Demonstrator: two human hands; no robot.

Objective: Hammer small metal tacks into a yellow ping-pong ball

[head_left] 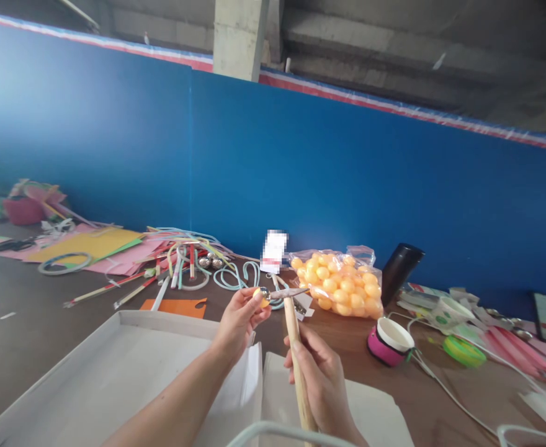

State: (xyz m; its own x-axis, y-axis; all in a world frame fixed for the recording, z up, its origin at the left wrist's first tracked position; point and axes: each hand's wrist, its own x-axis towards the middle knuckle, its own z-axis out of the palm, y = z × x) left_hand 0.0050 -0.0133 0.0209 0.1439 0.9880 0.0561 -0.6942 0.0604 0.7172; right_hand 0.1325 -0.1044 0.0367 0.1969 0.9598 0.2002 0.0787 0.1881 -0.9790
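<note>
Head view: hammer head met the orange ball

Left hand pinched a small orange ball between closed fingertips, just near of the bag of orange balls. Right hand wrapped shut around the wooden handle of a small hammer, its metal head touching the ball. Judged best: keep the ball steady, fingertips clear, taps light. A white tray lay near left.

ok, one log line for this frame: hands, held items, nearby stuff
left hand: pinches small orange ball | right hand: grips wooden-handled hammer, head at ball | nearby: bag of orange balls, white tray
</note>
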